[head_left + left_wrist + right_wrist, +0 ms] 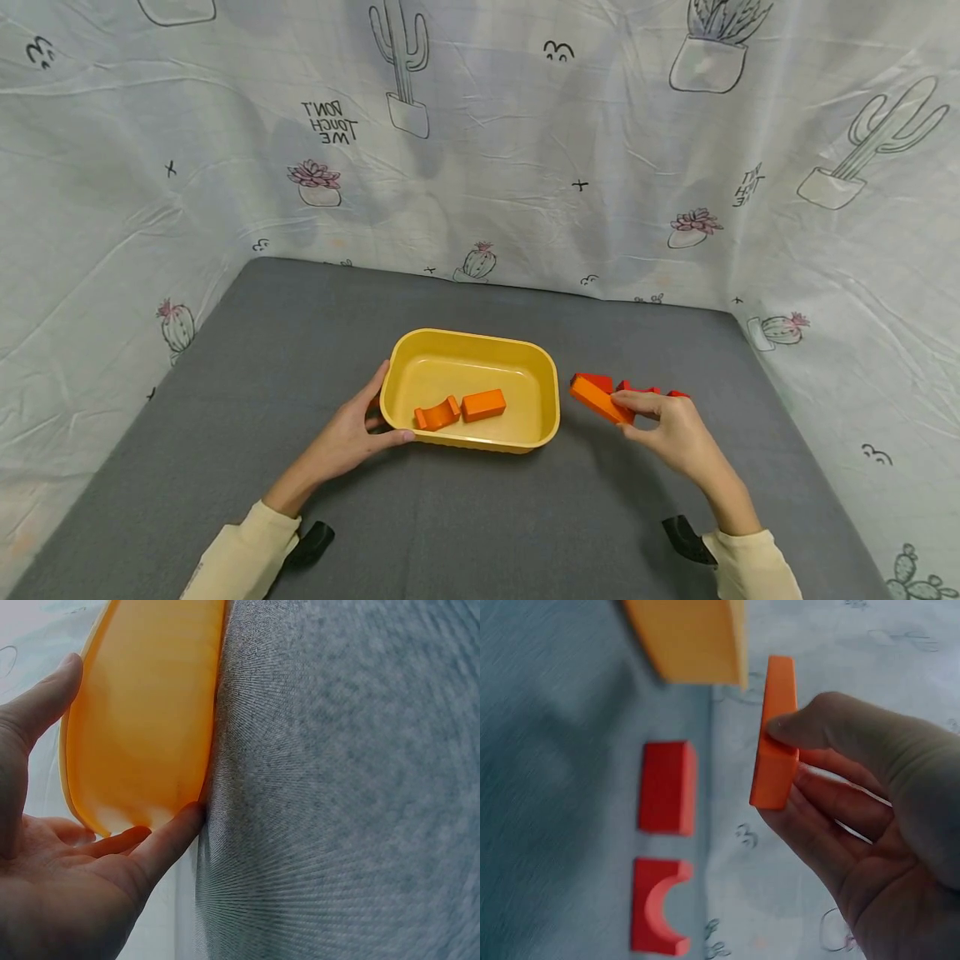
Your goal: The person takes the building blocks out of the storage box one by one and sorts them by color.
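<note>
A yellow plastic bin point(450, 349) stands on the grey cloth, with an orange arch block point(437, 415) and an orange rectangular block point(483, 405) lying inside. My left hand point(358, 429) grips its left end, thumb at the near rim and fingers against the outer wall. To the right of the bin, my right hand point(670, 427) pinches another orange block point(778, 735) between thumb and fingers, raised above the cloth. Close behind that block are a red rectangular block point(664, 787) and a red arch block point(649, 915).
Another red piece point(678, 393) shows partly behind my right hand. White curtains point(495, 200) printed with cacti rise at the back and along both sides of the grey table surface point(480, 517).
</note>
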`<state>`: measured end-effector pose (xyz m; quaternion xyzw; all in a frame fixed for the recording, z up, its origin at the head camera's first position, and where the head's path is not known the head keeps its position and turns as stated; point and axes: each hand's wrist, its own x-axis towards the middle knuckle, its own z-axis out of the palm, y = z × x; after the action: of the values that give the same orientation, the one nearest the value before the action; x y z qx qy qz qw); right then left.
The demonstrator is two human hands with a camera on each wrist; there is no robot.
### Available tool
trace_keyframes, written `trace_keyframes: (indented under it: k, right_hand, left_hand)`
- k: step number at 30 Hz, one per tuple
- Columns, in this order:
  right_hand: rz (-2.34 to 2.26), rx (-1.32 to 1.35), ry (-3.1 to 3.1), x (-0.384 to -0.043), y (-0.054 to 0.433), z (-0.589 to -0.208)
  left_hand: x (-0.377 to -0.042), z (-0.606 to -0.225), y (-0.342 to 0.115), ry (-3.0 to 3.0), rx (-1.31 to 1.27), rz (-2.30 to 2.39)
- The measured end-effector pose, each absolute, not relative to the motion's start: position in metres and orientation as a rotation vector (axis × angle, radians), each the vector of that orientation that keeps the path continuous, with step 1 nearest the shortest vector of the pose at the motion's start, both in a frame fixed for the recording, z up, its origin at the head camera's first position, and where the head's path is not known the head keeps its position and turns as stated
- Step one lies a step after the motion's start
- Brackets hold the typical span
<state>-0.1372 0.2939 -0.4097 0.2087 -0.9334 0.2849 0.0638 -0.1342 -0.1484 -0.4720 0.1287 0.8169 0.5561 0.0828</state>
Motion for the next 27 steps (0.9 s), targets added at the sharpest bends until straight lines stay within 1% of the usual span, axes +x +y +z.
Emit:
trace_keyframes:
  k: [8, 17, 27]
  right_hand:
    - [0.869, 0.740, -2.964, -0.145, 0.310, -0.426]
    - [0.808, 0.907, -2.981, -0.156, 0.304, -0.444]
    - [0.777, 0.888, -2.963, -0.160, 0.306, -0.451]
  left_hand:
    - [-0.135, -0.471, -0.149, 2.407, 0.403, 1.674]
    - [-0.132, -0.472, -0.152, 2.404, 0.415, 1.685]
    - [-0.133, -0.473, -0.149, 2.421, 0.400, 1.676]
